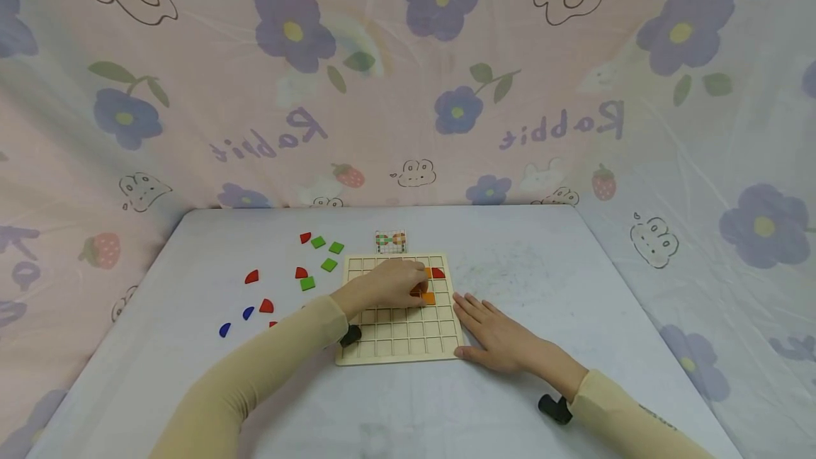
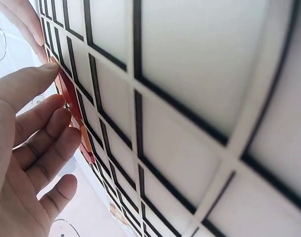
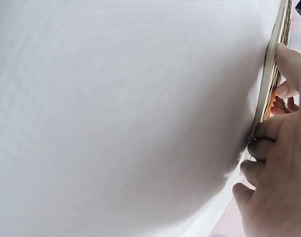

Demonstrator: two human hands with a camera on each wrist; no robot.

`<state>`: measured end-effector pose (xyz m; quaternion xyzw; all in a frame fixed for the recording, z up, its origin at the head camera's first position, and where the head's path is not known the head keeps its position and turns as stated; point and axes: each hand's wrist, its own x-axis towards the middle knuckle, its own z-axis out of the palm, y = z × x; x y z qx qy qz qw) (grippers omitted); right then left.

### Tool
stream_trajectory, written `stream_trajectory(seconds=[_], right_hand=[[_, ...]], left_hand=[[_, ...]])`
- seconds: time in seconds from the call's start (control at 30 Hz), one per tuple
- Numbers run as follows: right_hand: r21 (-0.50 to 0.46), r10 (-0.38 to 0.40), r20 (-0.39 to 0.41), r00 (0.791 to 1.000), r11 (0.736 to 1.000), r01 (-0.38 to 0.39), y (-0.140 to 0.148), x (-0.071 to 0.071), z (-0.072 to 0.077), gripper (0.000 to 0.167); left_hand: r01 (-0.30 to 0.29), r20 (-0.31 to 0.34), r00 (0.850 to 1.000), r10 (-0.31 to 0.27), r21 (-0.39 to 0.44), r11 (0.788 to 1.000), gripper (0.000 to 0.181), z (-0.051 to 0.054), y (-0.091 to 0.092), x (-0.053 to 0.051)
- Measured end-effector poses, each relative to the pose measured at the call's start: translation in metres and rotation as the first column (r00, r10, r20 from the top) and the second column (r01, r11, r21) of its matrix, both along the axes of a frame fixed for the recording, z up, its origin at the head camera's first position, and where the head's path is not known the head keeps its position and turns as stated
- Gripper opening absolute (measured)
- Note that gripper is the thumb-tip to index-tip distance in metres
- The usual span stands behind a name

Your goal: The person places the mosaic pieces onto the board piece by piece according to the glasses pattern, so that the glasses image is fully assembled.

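A wooden grid board (image 1: pixel 398 360) lies on the white table. Over its upper right part, my left hand (image 1: pixel 389 283) reaches in palm-down. The left wrist view shows the thumb and index fingertip of the left hand (image 2: pixel 29 133) at a red piece (image 2: pixel 68 96), pinching it low at the grid beside an orange piece (image 2: pixel 86 138). In the head view an orange square (image 1: pixel 430 299) and a red quarter-round (image 1: pixel 438 273) sit in cells by the fingers. My right hand (image 1: pixel 500 337) rests with extended fingers against the board's right edge (image 3: pixel 266 84).
Left of the board are scattered green squares (image 1: pixel 329 265), red quarter-rounds (image 1: pixel 251 277) and blue pieces (image 1: pixel 225 330). A small pattern card (image 1: pixel 390 241) lies just behind the board. Patterned cloth (image 1: pixel 382 91) hangs behind the table.
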<state>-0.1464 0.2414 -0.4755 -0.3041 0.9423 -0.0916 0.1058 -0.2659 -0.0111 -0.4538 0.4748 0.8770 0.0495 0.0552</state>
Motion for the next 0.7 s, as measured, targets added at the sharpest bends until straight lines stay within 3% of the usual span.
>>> stream_trajectory(seconds=[0.2,0.37,0.57,0.7], right_hand=[[0.002,-0.005,0.010,1.000,1.000,0.005,0.000,0.000,0.001,0.083],[0.002,-0.005,0.014,1.000,1.000,0.005,-0.001,-0.001,0.001,0.083],[0.006,-0.010,0.012,1.000,1.000,0.010,-0.002,-0.001,0.000,0.084],[0.013,-0.016,0.017,1.000,1.000,0.016,-0.002,-0.001,0.000,0.084]], left_hand=[[-0.011,0.009,1.000,0.010,0.030,1.000,0.023,-0.001,-0.003,-0.001],[-0.065,0.056,0.997,0.059,0.098,0.993,0.024,0.008,-0.014,-0.002],[-0.105,0.084,0.992,0.089,0.201,0.974,0.030,0.019,-0.045,-0.009],[-0.162,0.079,0.986,0.147,0.232,0.959,0.033,0.026,-0.074,-0.015]])
